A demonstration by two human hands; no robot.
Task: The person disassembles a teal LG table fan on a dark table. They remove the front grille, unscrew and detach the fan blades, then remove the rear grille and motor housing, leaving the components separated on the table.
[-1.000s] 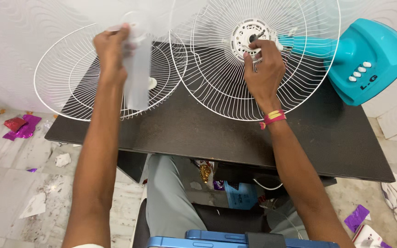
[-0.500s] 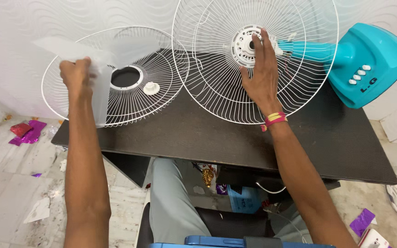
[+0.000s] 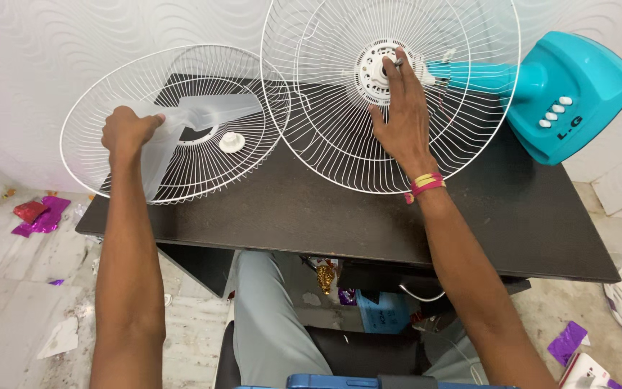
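1. Hands work well apart over a dark table (image 3: 311, 209): the left hand (image 3: 127, 132) is closed on a translucent fan blade (image 3: 181, 130), and the right hand (image 3: 397, 119) lies open, fingers spread, against the rear grille (image 3: 340, 144).
2. Blade and left hand sit over the loose front grille (image 3: 95, 155), which lies flat at the table's left end and overhangs its left edge.
3. Inside that flat grille's dished wire lies a small white round cap (image 3: 231, 142), near the blade's hub.
4. Rear grille stands upright near the table's far edge, mounted on the fan; the fingertips of the right hand reach the white motor hub (image 3: 368, 68) at its centre, where the shaft shows.
5. Teal fan base (image 3: 577, 94) with white buttons lies tipped at the far right corner, its neck running to the hub.
6. Below, the floor (image 3: 8, 302) carries torn paper and purple foil scraps (image 3: 37, 216); the person's grey-clad legs show under the near edge.
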